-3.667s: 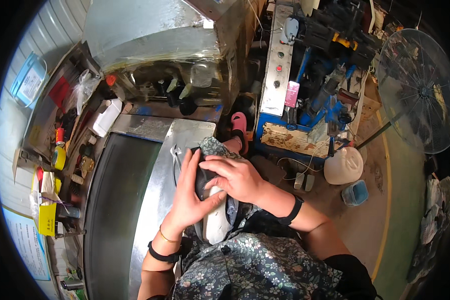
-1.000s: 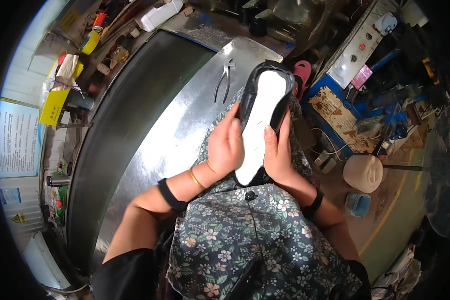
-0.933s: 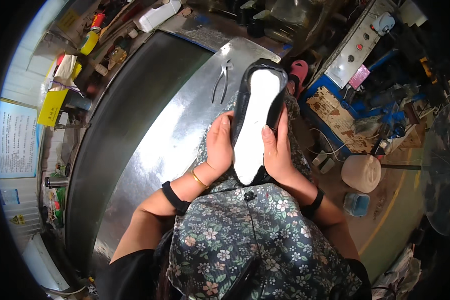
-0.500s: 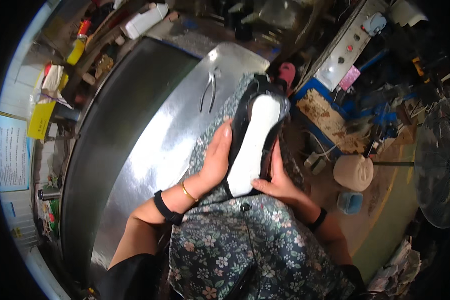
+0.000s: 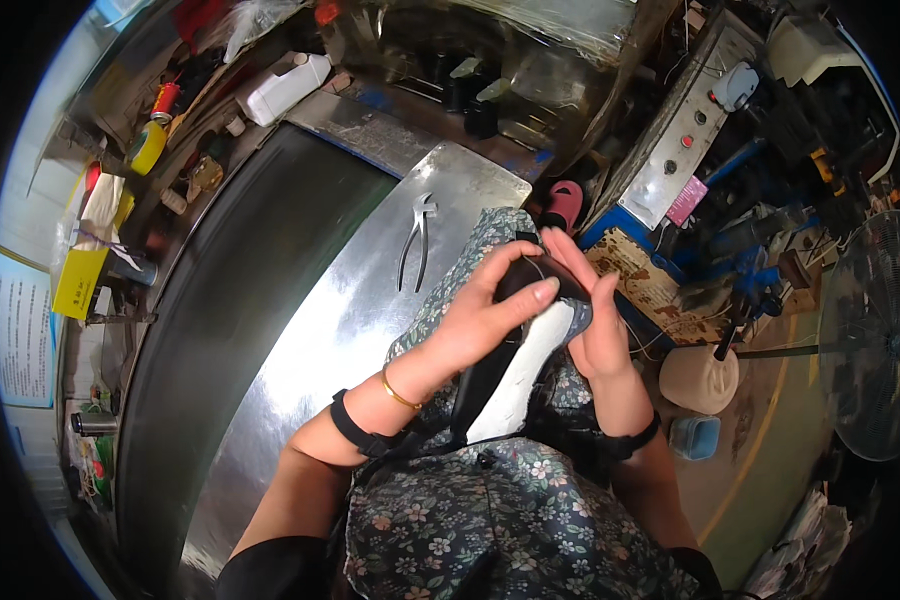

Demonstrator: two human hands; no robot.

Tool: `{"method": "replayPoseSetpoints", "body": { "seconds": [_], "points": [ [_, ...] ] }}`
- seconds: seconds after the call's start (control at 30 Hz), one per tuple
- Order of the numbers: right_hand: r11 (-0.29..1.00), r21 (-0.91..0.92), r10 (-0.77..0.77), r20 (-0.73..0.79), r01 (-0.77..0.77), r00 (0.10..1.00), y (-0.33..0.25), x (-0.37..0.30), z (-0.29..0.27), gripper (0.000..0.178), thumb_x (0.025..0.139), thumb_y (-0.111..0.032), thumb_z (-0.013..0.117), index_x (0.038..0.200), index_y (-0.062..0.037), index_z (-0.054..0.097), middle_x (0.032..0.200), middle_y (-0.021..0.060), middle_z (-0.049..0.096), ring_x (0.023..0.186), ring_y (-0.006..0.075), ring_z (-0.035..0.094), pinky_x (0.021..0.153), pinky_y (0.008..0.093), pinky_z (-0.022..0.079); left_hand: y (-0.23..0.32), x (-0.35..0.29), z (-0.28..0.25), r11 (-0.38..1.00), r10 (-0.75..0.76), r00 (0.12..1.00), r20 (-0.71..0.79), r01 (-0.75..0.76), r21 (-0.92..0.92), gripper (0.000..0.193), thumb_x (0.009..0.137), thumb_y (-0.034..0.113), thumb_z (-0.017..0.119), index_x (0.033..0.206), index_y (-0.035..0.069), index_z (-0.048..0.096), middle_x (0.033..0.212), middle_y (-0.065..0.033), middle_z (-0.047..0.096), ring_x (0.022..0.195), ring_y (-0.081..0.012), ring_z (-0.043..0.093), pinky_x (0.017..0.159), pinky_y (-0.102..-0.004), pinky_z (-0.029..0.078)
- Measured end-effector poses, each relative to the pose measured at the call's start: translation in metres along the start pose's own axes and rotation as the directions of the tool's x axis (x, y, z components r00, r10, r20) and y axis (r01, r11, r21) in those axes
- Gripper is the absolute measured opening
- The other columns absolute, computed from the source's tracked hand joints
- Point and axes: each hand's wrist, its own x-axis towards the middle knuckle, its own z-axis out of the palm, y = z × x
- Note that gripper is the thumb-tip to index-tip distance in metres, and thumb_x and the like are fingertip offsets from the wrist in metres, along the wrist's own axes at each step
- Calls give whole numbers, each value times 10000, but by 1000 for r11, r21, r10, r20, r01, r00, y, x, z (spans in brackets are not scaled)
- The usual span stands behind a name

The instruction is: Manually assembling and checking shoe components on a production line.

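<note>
Admittedly, some of this is closed to me from here: the hands cover much of the far end of the dark shoe (image 5: 523,370), the side turned away is out of sight, and the near end stops at the floral apron (image 5: 490,530). Off right, the fan (image 5: 870,340) fades into the black rim. I see the left hand (image 5: 478,316) bent round the shoe's far end, fingers curled over it, thumb laid along the edge of its white face (image 5: 510,395). The right hand (image 5: 602,335) is spread beside that end, fingers nearly straight; how firmly it touches, I can't tell. The shoe slants between them above the lap. Pliers (image 5: 424,212) lie on the metal sheet (image 5: 300,340), apart from both hands.
</note>
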Motion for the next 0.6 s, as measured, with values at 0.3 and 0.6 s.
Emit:
{"method": "replayPoseSetpoints", "body": {
  "seconds": [0.3,0.6],
  "points": [
    [743,-616,-113,271,263,956,3,13,2,220,994,-203,557,1108,-31,634,1258,134,568,1240,272,506,1065,377,370,-25,-9,-22,937,246,959,138,-272,220,531,914,256,665,1382,75,493,1477,-234,411,1468,-384,233,1162,-460,235],
    [767,-594,-17,360,243,933,-9,14,-3,378,1032,-227,462,1321,2,545,1423,149,474,1364,283,409,1144,398,283,-10,-11,-30,920,266,951,155,-299,254,591,912,289,684,1397,61,435,1494,-239,374,1480,-390,187,1172,-439,236]
  ]
}}
